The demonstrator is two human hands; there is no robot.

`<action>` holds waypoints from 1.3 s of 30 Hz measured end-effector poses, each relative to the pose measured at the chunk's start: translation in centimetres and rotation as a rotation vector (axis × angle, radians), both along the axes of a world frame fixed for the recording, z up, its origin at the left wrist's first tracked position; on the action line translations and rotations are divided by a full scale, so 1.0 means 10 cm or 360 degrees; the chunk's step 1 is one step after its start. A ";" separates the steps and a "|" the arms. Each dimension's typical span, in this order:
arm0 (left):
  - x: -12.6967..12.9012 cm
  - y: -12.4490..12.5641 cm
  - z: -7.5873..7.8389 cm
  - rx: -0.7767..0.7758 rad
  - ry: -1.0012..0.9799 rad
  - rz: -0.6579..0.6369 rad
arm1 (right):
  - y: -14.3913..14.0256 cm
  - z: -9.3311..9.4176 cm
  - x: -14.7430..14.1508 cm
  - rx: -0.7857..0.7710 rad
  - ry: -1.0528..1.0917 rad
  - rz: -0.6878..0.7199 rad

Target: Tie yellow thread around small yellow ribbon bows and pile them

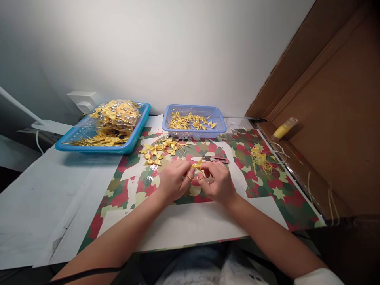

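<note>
My left hand [174, 179] and my right hand [218, 181] meet over the middle of the table, fingers pinched. Between them is a small yellow ribbon bow [197, 163] with a gold cord [195, 179] curved into a loop below it. Both hands grip this piece; the fingertips partly hide where bow and cord join. Just beyond my right hand lie thread snips [219, 159] with a pinkish handle. Loose yellow bows with gold cord tails [154, 149] are spread on the table past my left hand.
At the back left, a blue tray [89, 149] holds a bulging plastic bag of bows [115, 113] and loose bows. A lilac-blue basket [194, 133] contains more. Yellow thread scraps [259, 156] lie right, near a cardboard wall [326, 107] and a yellow tube [284, 128].
</note>
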State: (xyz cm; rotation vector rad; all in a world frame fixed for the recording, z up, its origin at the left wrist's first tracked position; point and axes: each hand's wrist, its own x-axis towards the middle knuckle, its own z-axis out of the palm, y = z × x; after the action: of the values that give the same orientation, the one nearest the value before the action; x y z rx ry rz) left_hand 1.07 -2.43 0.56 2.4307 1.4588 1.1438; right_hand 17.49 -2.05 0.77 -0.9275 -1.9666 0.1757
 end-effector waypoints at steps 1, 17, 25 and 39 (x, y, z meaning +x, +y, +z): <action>0.00 0.00 0.00 -0.0006 0.0000 -0.0017 | 0.00 -0.01 0.00 -0.0027 -0.0017 -0.0010; 0.03 -0.01 0.01 -0.0256 -0.0132 -0.0196 | 0.03 -0.04 -0.02 -0.0177 0.0032 0.0038; 0.06 -0.01 0.02 -0.0366 -0.0257 -0.0211 | 0.03 -0.04 -0.02 -0.0162 0.0120 0.0035; -0.13 0.08 0.10 -0.1459 -0.1039 -0.0688 | 0.21 0.03 0.17 0.0110 -0.0449 0.0640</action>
State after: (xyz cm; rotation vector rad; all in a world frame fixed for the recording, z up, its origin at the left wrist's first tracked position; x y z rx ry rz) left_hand -0.23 -1.60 1.53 1.4333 0.8794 0.7828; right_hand 19.21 0.07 1.12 -0.5239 -2.3929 0.2119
